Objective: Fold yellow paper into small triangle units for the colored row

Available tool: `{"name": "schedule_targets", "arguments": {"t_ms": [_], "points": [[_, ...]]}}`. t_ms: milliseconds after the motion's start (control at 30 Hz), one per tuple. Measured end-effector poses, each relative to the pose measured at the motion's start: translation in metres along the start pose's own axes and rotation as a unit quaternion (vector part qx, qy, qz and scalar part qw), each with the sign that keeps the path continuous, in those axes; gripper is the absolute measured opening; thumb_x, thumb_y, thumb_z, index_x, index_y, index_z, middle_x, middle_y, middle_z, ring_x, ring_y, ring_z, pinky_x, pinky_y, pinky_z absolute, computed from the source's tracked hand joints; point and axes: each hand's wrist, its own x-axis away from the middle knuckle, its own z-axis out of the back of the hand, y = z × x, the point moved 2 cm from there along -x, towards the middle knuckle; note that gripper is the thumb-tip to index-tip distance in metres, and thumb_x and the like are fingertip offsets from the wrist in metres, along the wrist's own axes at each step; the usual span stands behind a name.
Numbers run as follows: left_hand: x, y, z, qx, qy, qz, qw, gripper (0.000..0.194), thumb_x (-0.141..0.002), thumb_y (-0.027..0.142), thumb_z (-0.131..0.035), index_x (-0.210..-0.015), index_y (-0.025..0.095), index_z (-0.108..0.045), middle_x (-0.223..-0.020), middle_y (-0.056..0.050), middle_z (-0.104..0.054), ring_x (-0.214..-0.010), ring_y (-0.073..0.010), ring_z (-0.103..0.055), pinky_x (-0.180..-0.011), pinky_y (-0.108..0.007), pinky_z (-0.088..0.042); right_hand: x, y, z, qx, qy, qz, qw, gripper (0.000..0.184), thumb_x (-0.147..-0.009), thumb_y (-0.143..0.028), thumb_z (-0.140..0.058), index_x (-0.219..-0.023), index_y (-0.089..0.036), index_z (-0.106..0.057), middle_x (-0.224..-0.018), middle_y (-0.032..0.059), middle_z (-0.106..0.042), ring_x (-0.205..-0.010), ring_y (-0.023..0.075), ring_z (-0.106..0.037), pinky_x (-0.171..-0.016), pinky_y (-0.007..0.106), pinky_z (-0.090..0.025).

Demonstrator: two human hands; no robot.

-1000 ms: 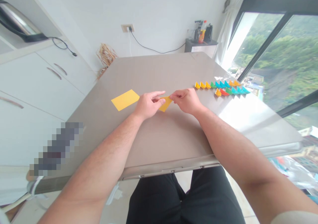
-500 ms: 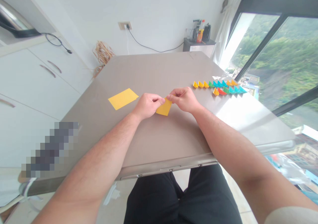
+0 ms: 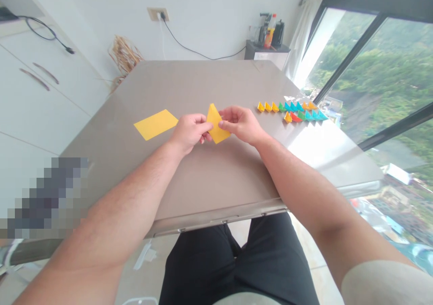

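A partly folded sheet of yellow paper (image 3: 216, 131) is held up between my two hands, its pointed corner facing away from me. My left hand (image 3: 192, 131) pinches its left edge with thumb and fingers. On the other side, my right hand (image 3: 241, 123) grips the right part, thumb in front and fingers behind. To the left of my left hand, flat yellow paper (image 3: 156, 124) lies on the table; whether it is one sheet or a stack I cannot tell. Small folded paper boats (image 3: 291, 107) in yellow, green, blue, red and orange stand in two rows at the right.
The grey-brown table (image 3: 203, 79) has its near edge just before my lap. A large window (image 3: 365, 70) borders it on the right. Beyond the far end stands a small cabinet (image 3: 267, 50) with bottles on it. White cupboards (image 3: 30, 93) are at the left.
The yellow paper was lower, with its top corner pinched in both hands; now its point stands up and my hands hold its sides. The view has shifted slightly.
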Motion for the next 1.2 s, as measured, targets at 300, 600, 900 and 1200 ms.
{"name": "schedule_targets", "arguments": {"t_ms": [300, 600, 900, 1200], "points": [[-0.0085, -0.0028, 0.008, 0.177, 0.069, 0.082, 0.978, 0.018, -0.064, 0.012, -0.07, -0.077, 0.016, -0.059, -0.071, -0.002, -0.067, -0.054, -0.0118, -0.064, -0.044, -0.02, -0.037, 0.0021, -0.0046, -0.0034, 0.046, -0.057, 0.074, 0.995, 0.027, -0.07, -0.019, -0.068, -0.097, -0.021, -0.072, -0.107, 0.0034, -0.071, -0.093, 0.0187, -0.067, -0.074, 0.029, -0.053], [-0.0062, -0.0047, 0.0058, 0.216, -0.003, 0.103, 0.971, 0.016, -0.069, 0.012, -0.074, -0.078, 0.015, -0.062, -0.078, -0.003, -0.07, -0.066, -0.015, -0.072, -0.047, -0.019, -0.043, -0.0036, 0.0023, -0.0007, 0.025, -0.014, 0.084, 0.996, 0.009, -0.073, -0.021, -0.073, -0.082, -0.019, -0.074, -0.083, 0.0004, -0.072, -0.078, 0.0146, -0.062, -0.076, 0.031, -0.05], [-0.0021, -0.0057, 0.0038, 0.196, -0.048, 0.107, 0.974, 0.025, -0.07, 0.024, -0.081, -0.089, 0.012, -0.071, -0.084, -0.01, -0.076, -0.064, -0.0142, -0.069, -0.049, -0.02, -0.044, -0.0013, 0.0003, 0.0008, -0.054, -0.027, 0.06, 0.996, 0.026, -0.074, -0.041, -0.082, -0.084, -0.018, -0.074, -0.081, 0.0029, -0.073, -0.071, 0.0144, -0.063, -0.071, 0.033, -0.054], [-0.0018, -0.0088, 0.0004, 0.187, -0.039, 0.097, 0.977, 0.02, -0.067, 0.024, -0.084, -0.078, 0.012, -0.071, -0.071, -0.006, -0.071, -0.056, -0.0099, -0.061, -0.051, -0.021, -0.044, 0.0007, -0.004, -0.0018, -0.1, -0.006, 0.024, 0.995, 0.028, -0.071, -0.042, -0.084, -0.078, -0.017, -0.071, -0.077, 0.0021, -0.072, -0.073, 0.0146, -0.066, -0.07, 0.031, -0.057]]}}
